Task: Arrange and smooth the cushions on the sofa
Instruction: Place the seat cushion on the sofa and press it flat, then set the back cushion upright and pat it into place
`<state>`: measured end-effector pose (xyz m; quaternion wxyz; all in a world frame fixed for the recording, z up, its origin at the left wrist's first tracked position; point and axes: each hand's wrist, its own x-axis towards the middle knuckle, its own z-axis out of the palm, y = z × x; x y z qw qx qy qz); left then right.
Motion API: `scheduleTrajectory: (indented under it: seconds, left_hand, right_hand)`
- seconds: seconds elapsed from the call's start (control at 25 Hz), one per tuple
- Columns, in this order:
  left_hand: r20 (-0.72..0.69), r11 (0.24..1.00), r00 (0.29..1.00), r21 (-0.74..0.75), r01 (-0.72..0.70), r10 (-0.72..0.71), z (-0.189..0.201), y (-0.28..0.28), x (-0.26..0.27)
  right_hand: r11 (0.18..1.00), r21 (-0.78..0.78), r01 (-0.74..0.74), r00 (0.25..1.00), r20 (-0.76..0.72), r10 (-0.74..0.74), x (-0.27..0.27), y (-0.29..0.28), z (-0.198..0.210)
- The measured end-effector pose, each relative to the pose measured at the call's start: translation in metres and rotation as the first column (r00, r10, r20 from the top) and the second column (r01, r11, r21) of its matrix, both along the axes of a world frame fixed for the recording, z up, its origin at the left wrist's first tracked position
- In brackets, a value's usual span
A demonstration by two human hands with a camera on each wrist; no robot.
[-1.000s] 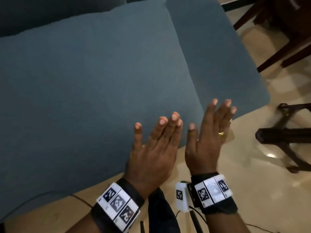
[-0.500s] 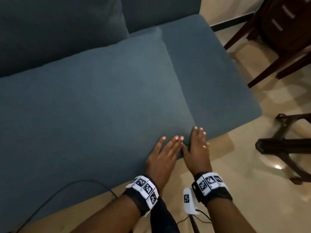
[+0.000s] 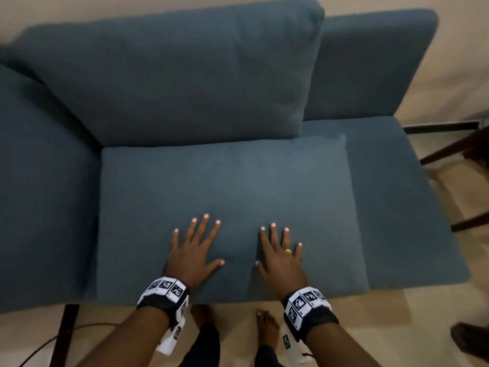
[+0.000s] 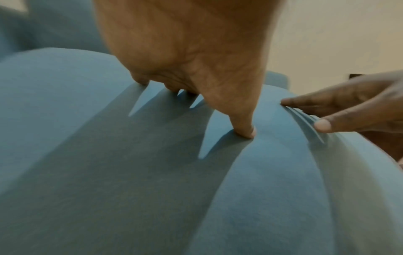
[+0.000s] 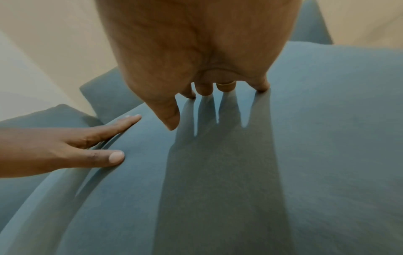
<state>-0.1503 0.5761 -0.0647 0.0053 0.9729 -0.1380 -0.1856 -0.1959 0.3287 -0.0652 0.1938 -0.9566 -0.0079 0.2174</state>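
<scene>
- Blue sofa [image 3: 391,197] filling the frame; seat cushion [image 3: 225,181] lying at centre.
- Left hand [image 3: 191,254] and right hand [image 3: 280,256] pressing it, flat, fingers spread, gripping nothing.
- Advisably sweeping outward, evenly.

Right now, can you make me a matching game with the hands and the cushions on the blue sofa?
Things:
1. left hand
2. right hand
3. seat cushion
4. back cushion

Descriptions:
A. leans up behind the flat cushion
B. wears a gold ring
C. lies flat under both hands
D. spread flat, no ring

Pairs: 1-D, 2-B, 3-C, 4-A
</scene>
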Motion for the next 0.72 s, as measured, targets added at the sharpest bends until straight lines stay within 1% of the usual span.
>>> scheduleTrajectory:
  seconds: [0.08,0.16,0.24,0.28,0.32,0.36,0.4,0.44,0.48,0.52,0.56,0.6,0.64,0.68,0.72]
  left_hand:
    - [-0.058,0.994,0.992,-0.011,-0.112,0.111,0.0,0.044,0.003]
    - [-0.098,0.972,0.969,-0.036,-0.232,0.228,-0.002,0.086,0.01]
    - [-0.135,0.923,0.924,-0.098,-0.371,0.357,-0.008,0.125,0.026]
    - [-0.161,0.883,0.89,-0.142,-0.448,0.426,-0.012,0.145,0.034]
    - [-0.184,0.83,0.85,-0.193,-0.524,0.494,-0.018,0.163,0.043]
    - [-0.207,0.756,0.797,-0.252,-0.604,0.568,-0.023,0.176,0.051]
    - [-0.248,0.645,0.72,-0.324,-0.692,0.648,-0.031,0.193,0.059]
    - [-0.298,0.518,0.633,-0.382,-0.765,0.715,-0.042,0.212,0.069]
    - [-0.361,0.4,0.543,-0.4,-0.825,0.758,-0.052,0.228,0.079]
    - [-0.416,0.324,0.475,-0.384,-0.865,0.775,-0.065,0.244,0.089]
    - [-0.455,0.3,0.446,-0.359,-0.884,0.771,-0.073,0.258,0.097]
    - [-0.494,0.294,0.435,-0.339,-0.894,0.753,-0.081,0.27,0.103]
    - [-0.516,0.301,0.44,-0.334,-0.893,0.735,-0.085,0.277,0.109]
    - [-0.525,0.315,0.466,-0.355,-0.88,0.712,-0.09,0.283,0.113]
    - [-0.521,0.314,0.494,-0.398,-0.862,0.696,-0.088,0.282,0.115]
  right_hand:
    - [0.996,-0.035,-0.081,0.996,-0.031,0.08,0.018,0.029,0.005]
    - [0.991,-0.05,-0.128,0.991,-0.041,0.126,0.04,0.063,0.011]
    - [0.982,-0.047,-0.181,0.983,-0.042,0.18,0.067,0.099,0.019]
    - [0.973,-0.053,-0.223,0.974,-0.041,0.221,0.08,0.119,0.021]
    - [0.963,-0.064,-0.263,0.965,-0.043,0.26,0.092,0.138,0.025]
    - [0.954,-0.076,-0.291,0.956,-0.05,0.288,0.102,0.152,0.027]
    - [0.945,-0.084,-0.315,0.948,-0.075,0.309,0.114,0.168,0.029]
    - [0.943,-0.08,-0.324,0.944,-0.093,0.317,0.126,0.184,0.03]
    - [0.944,-0.084,-0.318,0.946,-0.097,0.31,0.14,0.195,0.029]
    - [0.95,-0.088,-0.299,0.952,-0.099,0.29,0.157,0.203,0.028]
    - [0.958,-0.088,-0.272,0.959,-0.102,0.263,0.176,0.209,0.026]
    - [0.964,-0.089,-0.249,0.965,-0.103,0.24,0.196,0.212,0.022]
    - [0.968,-0.094,-0.234,0.969,-0.096,0.226,0.218,0.216,0.018]
    - [0.969,-0.102,-0.226,0.972,-0.091,0.217,0.24,0.218,0.014]
    - [0.968,-0.108,-0.226,0.972,-0.095,0.216,0.261,0.218,0.012]
